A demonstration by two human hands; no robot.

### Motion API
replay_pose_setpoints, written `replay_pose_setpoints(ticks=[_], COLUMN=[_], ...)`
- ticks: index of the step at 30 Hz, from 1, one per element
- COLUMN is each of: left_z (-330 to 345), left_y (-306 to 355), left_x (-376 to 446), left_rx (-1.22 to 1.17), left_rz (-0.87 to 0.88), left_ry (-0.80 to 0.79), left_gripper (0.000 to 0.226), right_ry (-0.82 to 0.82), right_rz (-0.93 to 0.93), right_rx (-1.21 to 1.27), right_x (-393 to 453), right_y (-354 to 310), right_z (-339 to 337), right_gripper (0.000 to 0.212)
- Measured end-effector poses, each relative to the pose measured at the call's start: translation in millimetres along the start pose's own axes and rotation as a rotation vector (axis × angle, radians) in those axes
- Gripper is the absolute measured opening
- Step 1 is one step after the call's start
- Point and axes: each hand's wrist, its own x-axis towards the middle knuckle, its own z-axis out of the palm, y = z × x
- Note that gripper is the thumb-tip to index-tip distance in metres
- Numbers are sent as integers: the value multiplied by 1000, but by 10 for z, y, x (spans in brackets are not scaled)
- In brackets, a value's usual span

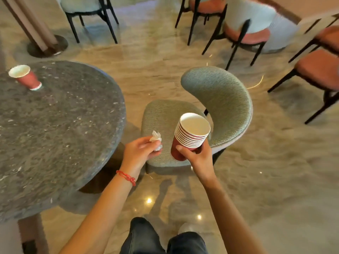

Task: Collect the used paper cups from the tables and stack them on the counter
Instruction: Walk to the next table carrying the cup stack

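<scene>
1. Floor (266, 180) of polished, marbled beige stone lies open to the right of the person and ahead past the green chair (216, 99); to the left the curved edge of the round table (60, 129) runs close by the left forearm.
2. Farther off, black-legged chairs with pink seats (247, 36) stand well apart from the green chair, with bare floor between.
3. Right hand (197, 156) is wrapped around the lower part of a stack of red paper cups (190, 134), thumb on the near side, holding it tilted over the green chair's seat; the top cup's white inside looks empty.
4. Left hand (141, 151) pinches a crumpled white napkin (156, 140) between thumb and fingers, just beside the stack; a red cord bracelet (126, 177) circles the wrist.
5. One single red cup (25, 77) stands alone at the far left of the table, its white interior showing no contents.
6. Table top is dark grey speckled stone; the green chair is nubby fabric with a curved backrest.
</scene>
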Motion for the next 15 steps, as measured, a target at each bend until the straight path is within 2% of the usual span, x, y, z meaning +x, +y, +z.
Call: replay_pose_setpoints(ticks=[9,15], left_z=[1917,2776], left_y=[-233,-353], left_x=[-314,-411], left_rx=[95,142], left_rz=[0,-31], left_ry=[-299,-452], left_gripper=[13,14], right_ry=[332,505], right_rz=[-50,-49], right_rx=[13,24], right_x=[-328,-433], right_y=[-135,-107], right_z=[-1839,-2637], right_gripper=[52,48])
